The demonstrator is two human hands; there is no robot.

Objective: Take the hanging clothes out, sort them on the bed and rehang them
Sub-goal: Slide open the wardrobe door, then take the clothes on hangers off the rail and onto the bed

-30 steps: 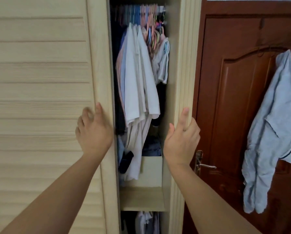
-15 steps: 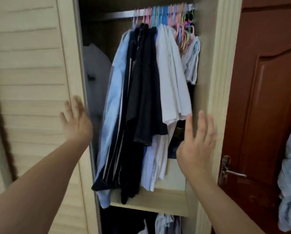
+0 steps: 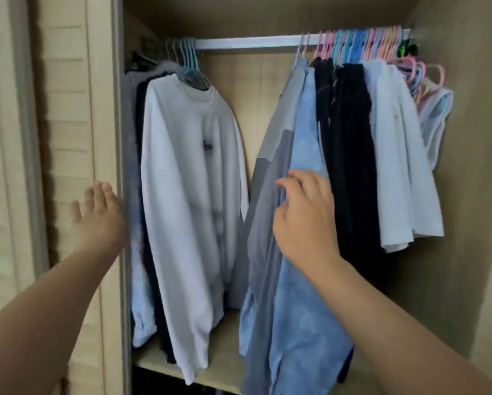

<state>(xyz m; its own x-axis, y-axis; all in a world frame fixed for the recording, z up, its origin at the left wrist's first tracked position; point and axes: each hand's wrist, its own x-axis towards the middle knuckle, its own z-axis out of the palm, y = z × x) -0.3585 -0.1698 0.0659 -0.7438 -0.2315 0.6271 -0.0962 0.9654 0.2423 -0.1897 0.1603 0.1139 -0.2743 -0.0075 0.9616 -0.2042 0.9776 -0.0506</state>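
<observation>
The pale wooden louvred wardrobe door [image 3: 68,138] stands slid aside at nine o'clock, and the left hand [image 3: 98,220] rests spread against its edge, likely to keep the opening wide. Inside, the hanging clothes sit in two bunches on the silver metal rail [image 3: 250,42]: a white long-sleeved sweatshirt [image 3: 187,181] fronts the bunch at ten o'clock, while the light blue mottled shirt [image 3: 307,280] and dark garments [image 3: 350,152] crowd towards two o'clock. The right hand [image 3: 304,220], fingers loosely curled and holding nothing, touches the grey garment [image 3: 270,195], seemingly about to part the bunch. Nothing is out yet.
</observation>
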